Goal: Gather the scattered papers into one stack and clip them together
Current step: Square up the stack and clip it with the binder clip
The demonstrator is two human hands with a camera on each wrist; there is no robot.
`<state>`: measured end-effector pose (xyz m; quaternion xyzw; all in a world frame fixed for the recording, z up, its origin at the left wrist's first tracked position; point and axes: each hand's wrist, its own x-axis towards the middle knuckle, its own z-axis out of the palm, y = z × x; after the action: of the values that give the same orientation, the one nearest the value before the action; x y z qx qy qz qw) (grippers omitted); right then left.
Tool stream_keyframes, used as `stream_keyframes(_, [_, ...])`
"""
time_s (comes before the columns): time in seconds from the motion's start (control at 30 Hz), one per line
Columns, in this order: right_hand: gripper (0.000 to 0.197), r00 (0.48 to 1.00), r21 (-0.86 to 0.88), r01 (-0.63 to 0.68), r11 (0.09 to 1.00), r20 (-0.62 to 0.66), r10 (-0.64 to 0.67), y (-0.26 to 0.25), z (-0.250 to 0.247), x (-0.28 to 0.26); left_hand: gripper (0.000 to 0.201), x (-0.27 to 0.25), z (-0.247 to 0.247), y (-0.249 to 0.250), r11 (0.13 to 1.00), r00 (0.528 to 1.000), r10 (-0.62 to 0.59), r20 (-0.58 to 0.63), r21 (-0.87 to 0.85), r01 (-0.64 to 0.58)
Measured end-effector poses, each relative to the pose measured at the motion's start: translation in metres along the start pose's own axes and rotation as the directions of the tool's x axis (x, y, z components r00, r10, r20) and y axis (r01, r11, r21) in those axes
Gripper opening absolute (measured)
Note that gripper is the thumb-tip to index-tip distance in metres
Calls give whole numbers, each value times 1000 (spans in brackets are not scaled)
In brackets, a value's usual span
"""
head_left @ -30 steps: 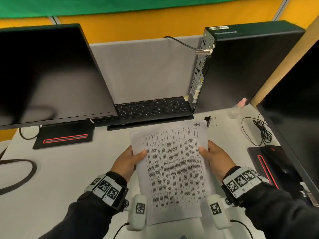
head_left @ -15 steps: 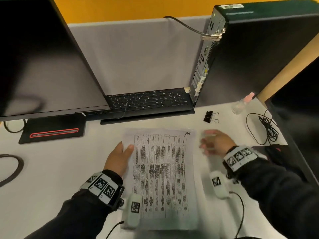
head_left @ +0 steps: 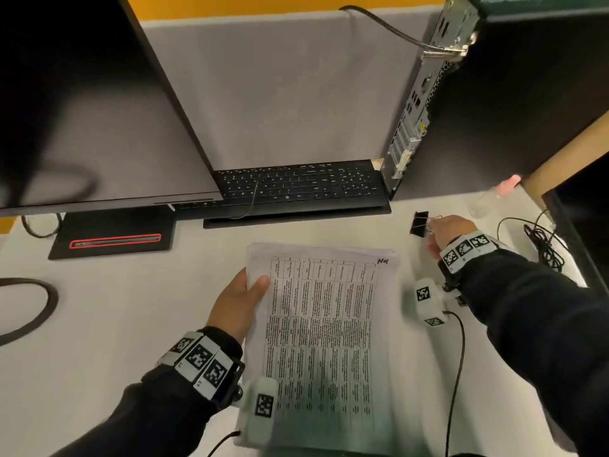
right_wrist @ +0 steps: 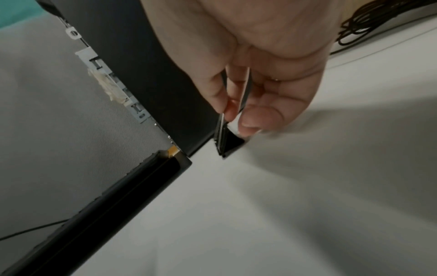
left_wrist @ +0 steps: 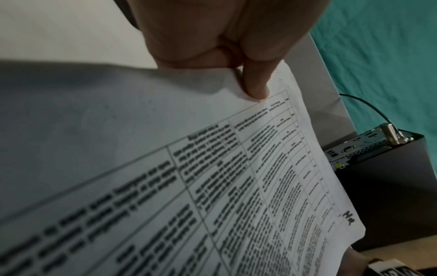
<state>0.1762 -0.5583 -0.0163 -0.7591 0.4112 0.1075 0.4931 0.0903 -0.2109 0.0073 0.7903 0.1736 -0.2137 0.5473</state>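
Note:
A stack of printed papers [head_left: 324,328] with a table of text lies in front of me on the white desk [head_left: 115,324]. My left hand [head_left: 240,300] holds its left edge, thumb on top of the sheet [left_wrist: 256,87], the paper stack [left_wrist: 212,186] filling the left wrist view. To the right of the stack's far corner, my right hand [head_left: 443,230] pinches the wire handles of a black binder clip [head_left: 419,222]. In the right wrist view the fingers [right_wrist: 255,115] hold the handles with the binder clip [right_wrist: 228,143] just above or on the desk.
A black keyboard [head_left: 296,188] sits beyond the papers, with a monitor [head_left: 82,100] and its base [head_left: 112,232] at the left. A desktop tower [head_left: 494,94] stands at the back right. A coiled cable [head_left: 543,242], a small bottle [head_left: 487,199] and a second monitor [head_left: 583,219] lie right.
My right hand let go of the stack's right edge and moved right and away to the binder clip, now pinching its handles. The stack went down to the desk, still held by my left hand.

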Motion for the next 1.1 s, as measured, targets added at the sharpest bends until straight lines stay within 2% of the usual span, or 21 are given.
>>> stream_keyframes(0.1, [18, 998, 96, -59, 994, 27, 57, 7, -4, 3, 26, 0, 0, -1, 1000, 1000, 22, 17, -10, -22])
stream_keyframes(0.13, [18, 996, 178, -90, 980, 40, 85, 9, -7, -4, 26, -1, 0, -1, 999, 999, 22, 24, -27, -22])
stream_keyframes(0.2, [14, 981, 350, -187, 918, 109, 159, 13, -13, -22, 23, -3, 1, 0, 999, 999, 25, 31, -50, -23])
stream_keyframes(0.27, [11, 963, 464, -254, 848, 206, 175, 18, -17, -35, 20, -6, 1, 1, 998, 999, 32, 41, -62, -29])
stream_keyframes(0.4, [9, 940, 636, -232, 736, 341, 2, 22, -24, -57, 19, -14, 0, 0, 996, 997, 52, 56, -79, -48])
stream_keyframes(0.47, [12, 916, 644, -211, 735, 393, -81, 17, -24, -72, 19, -18, -3, -1, 994, 997, 60, 56, -90, -55])
stream_keyframes(0.53, [12, 900, 611, -139, 780, 406, -157, 9, -26, -87, 18, -23, -6, -1, 993, 996, 71, 54, -99, -66])
stream_keyframes(0.6, [2, 893, 529, -14, 848, 388, -228, -1, -31, -104, 17, -28, -9, -3, 992, 995, 82, 49, -95, -77])
stream_keyframes(0.67, [14, 879, 438, 129, 890, 365, -307, -10, -36, -121, 17, -34, -12, -3, 992, 994, 94, 47, -93, -89])
stream_keyframes(0.73, [26, 842, 328, 304, 895, 347, -413, -22, -40, -143, 19, -41, -14, -2, 990, 992, 114, 47, -93, -110])
stream_keyframes(0.8, [37, 766, 120, 545, 830, 330, -551, -34, -43, -169, 18, -48, -15, 0, 987, 989, 142, 39, -76, -138])
stream_keyframes(0.87, [45, 685, -54, 696, 716, 350, -639, -46, -45, -197, 15, -56, -16, 2, 984, 985, 169, 34, -52, -167])
stream_keyframes(1.0, [35, 543, -187, 837, 515, 405, -736, -53, -41, -241, 14, -69, -16, 5, 967, 966, 255, 37, -6, -255])
stream_keyframes(1.1, [35, 452, -289, 889, 354, 437, -778, -49, -33, -260, 15, -77, -16, 6, 957, 957, 288, 22, 13, -288])
